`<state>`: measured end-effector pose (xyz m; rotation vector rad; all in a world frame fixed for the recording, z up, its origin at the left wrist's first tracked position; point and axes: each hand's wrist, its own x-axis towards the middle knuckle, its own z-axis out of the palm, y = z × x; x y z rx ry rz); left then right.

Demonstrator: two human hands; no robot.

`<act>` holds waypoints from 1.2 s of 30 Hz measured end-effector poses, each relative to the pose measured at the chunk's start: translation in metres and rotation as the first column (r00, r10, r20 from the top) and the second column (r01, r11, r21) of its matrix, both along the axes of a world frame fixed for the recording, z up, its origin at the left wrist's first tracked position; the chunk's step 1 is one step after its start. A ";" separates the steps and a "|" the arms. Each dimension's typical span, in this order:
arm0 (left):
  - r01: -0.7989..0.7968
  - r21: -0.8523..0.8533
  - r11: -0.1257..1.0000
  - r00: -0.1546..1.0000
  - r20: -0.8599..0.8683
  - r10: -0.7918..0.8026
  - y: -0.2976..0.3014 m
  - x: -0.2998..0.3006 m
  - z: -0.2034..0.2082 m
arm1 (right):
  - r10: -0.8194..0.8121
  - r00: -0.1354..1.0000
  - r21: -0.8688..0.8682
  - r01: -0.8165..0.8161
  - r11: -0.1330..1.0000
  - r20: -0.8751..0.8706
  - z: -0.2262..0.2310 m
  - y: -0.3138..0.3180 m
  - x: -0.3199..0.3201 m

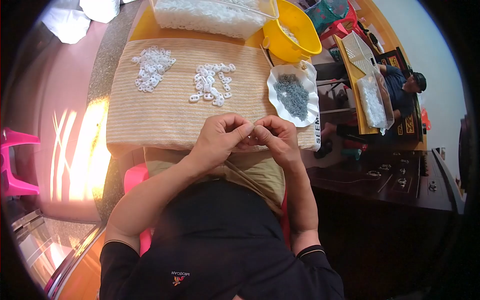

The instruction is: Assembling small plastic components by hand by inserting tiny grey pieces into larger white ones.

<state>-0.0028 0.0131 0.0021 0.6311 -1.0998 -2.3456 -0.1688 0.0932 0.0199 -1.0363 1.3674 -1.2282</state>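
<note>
My left hand (216, 136) and my right hand (281, 142) meet at the near edge of a striped, cloth-covered table (165, 117). Thumbs and fingers of both are pinched together, fingertips touching. Whatever they hold is too small and too covered to make out. Beyond them lies a loose group of small white plastic pieces with holes (206, 82). A second heap of white pieces (151, 70) sits farther left. To the right, a white wavy-rimmed dish (273, 86) holds many tiny dark grey parts (295, 100).
At the table's far side stand a clear bin (210, 22) full of white pieces and a yellow basin (305, 47). Another person (400, 85) sits at right, by a board with a clear box (372, 102). A pink stool (20, 137) is at left; a dark table (360, 170) at right.
</note>
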 end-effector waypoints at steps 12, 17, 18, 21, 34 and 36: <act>-0.094 -0.409 0.908 0.990 0.060 0.129 -0.002 0.003 0.005 | -0.001 0.977 0.027 -0.004 1.000 0.211 -0.006 -0.008 -0.003; -0.103 -0.377 0.920 0.989 0.063 0.137 -0.004 0.003 0.005 | -0.008 0.982 -0.002 0.009 1.000 0.190 -0.007 -0.012 0.001; -0.105 -0.352 0.930 0.989 0.058 0.134 -0.004 0.002 0.005 | -0.003 0.988 -0.030 0.008 1.000 0.156 -0.008 -0.012 0.000; -0.111 -0.293 0.950 0.990 0.049 0.130 -0.004 0.002 0.005 | -0.001 0.997 -0.087 0.008 0.996 0.083 -0.008 -0.012 0.004; -0.144 -0.334 0.931 0.984 0.050 0.171 -0.005 0.002 0.000 | 0.018 0.998 -0.042 -0.015 0.999 0.064 -0.006 -0.015 0.004; -0.154 -0.393 0.907 0.980 0.060 0.192 -0.006 0.002 0.000 | 0.044 0.996 -0.035 -0.041 0.999 0.072 -0.007 -0.015 0.002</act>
